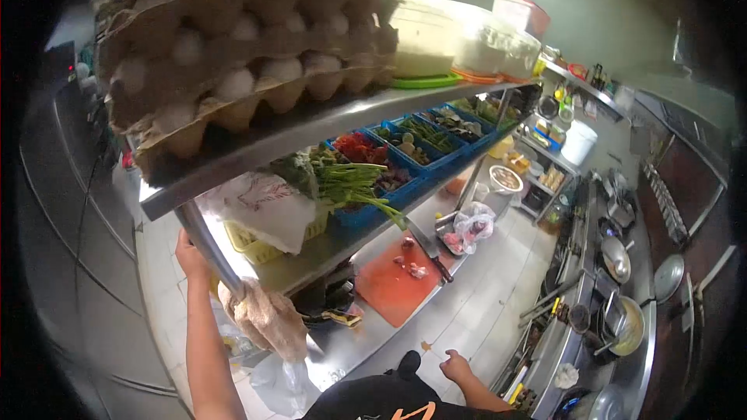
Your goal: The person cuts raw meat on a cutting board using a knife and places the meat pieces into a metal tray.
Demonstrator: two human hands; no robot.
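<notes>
Two bare hands, well apart. Left hand [192, 257] at the steel shelf post [214, 251], against or just beside it — fingertips hidden, so cannot tell whether grasping; placed there perhaps for balance. Right hand [459, 369] low before the tiled floor [467, 319], fingers loosely bent, nothing visible in them; probably idle.

Steel shelf post: near corner of the rack, below the upper shelf [327, 118]; slim, smooth, bare metal, slanting in view, with bright glare beside it.

Brown towel [268, 319]: bunched at the lower post, presumably for handy wiping; rumpled, rough-looking; tied or merely hung — cannot tell.

Cardboard egg trays [284, 97]: stacked on the upper shelf, likely to spare working room below; eggs visible between layers.

White plastic bag with red print [268, 206]: over the yellow basket [257, 249], beside green stalks [350, 183].

Red cutting board [385, 295]: on the lower worktop, dark and pale scraps on top.

Black-handled knife [427, 245]: by the board's right edge, handle toward the aisle, perhaps for ready reach.
</notes>
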